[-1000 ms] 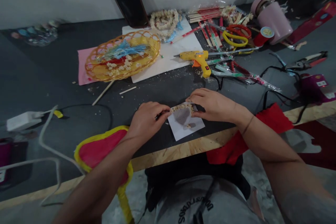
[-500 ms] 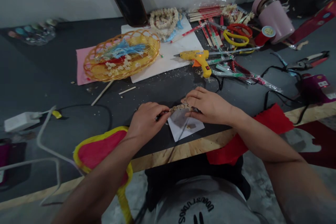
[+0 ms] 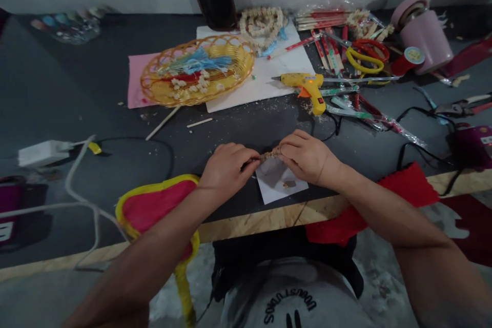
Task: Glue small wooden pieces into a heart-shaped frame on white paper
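Note:
Between my two hands a short, knobbly beige strand (image 3: 269, 154) is held just above a small white paper (image 3: 277, 189) near the table's front edge. My left hand (image 3: 232, 164) pinches its left end between thumb and fingers. At the other end, my right hand (image 3: 307, 156) has its fingers closed round the strand. The parts inside my fingers are hidden. A small brownish bit (image 3: 288, 184) lies on the paper.
Behind my hands are an orange wicker basket (image 3: 234, 64) with blue tassels, a yellow glue gun (image 3: 307, 86) and scissors (image 3: 364, 60). A red and yellow padded shape (image 3: 154, 206) lies left, red cloth (image 3: 409, 184) right.
The camera view has shifted, so the table items appear further right. My right hand's fingers have closed in more tightly on the strand, and less of it shows between my hands.

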{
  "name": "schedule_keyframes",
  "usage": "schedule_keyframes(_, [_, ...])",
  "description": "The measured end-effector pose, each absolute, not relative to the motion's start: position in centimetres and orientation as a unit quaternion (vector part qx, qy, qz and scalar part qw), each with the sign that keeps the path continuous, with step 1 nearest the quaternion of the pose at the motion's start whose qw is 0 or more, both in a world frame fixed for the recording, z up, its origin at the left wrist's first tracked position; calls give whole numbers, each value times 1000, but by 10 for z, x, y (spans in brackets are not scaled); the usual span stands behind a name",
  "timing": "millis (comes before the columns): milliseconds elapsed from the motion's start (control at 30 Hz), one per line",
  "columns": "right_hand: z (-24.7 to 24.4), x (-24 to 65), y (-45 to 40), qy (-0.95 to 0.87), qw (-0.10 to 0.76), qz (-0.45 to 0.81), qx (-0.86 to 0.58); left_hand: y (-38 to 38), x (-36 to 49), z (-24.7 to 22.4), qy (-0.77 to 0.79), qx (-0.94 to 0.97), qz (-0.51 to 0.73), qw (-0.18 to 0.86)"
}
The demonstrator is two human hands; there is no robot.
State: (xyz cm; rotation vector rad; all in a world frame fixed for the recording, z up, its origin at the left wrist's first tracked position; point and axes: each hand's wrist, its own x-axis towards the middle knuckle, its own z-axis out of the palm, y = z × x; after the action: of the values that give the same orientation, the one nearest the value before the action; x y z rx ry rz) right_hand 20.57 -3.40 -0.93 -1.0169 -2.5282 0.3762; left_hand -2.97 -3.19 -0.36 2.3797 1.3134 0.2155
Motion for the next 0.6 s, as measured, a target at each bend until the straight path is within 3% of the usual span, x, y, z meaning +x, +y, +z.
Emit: schedule_keyframes(600, [-8,206,-37,-897,179,147,-376,-33,-29,-4,469,857,82,199])
